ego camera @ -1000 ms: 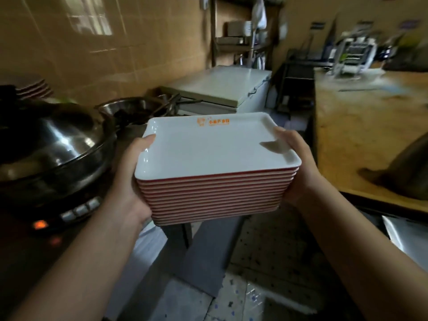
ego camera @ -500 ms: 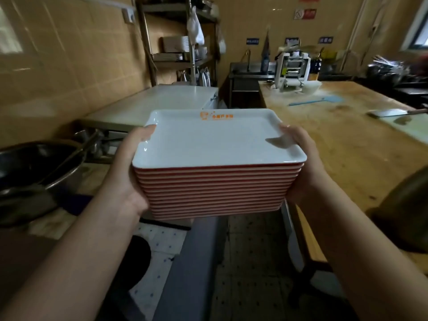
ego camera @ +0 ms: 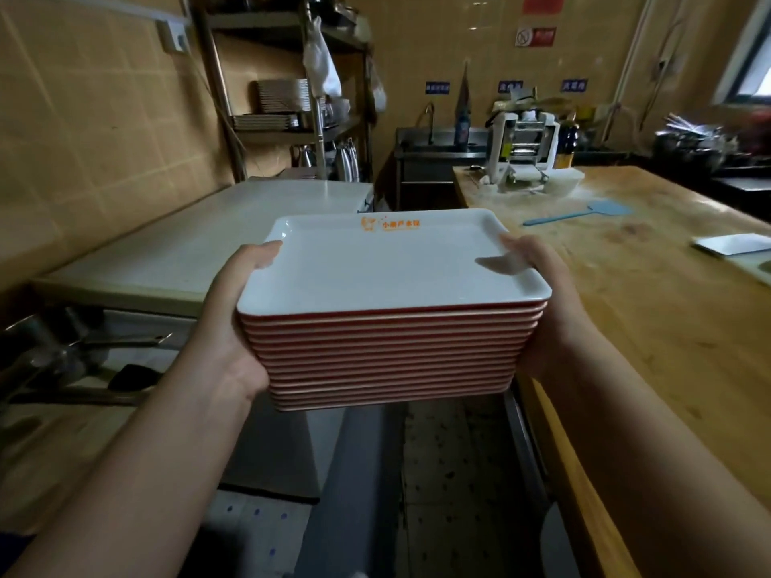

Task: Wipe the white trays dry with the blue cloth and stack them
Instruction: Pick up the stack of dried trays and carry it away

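Trays: stack of white rectangular plastic trays w/ red undersides point(ego camera: 392, 310), held in mid-air over the aisle, level, orange logo on top tray.
L hand point(ego camera: 238, 327): grips stack's left side, thumb on top rim; fingers hidden under.
R hand point(ego camera: 546, 310): grips right side, thumb on rim.
Desk: long wooden desk point(ego camera: 651, 310) just right of stack; blue plastic fly swatter point(ego camera: 584, 214) on it.

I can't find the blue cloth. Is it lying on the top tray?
No, the top tray is bare white, showing only an orange logo.
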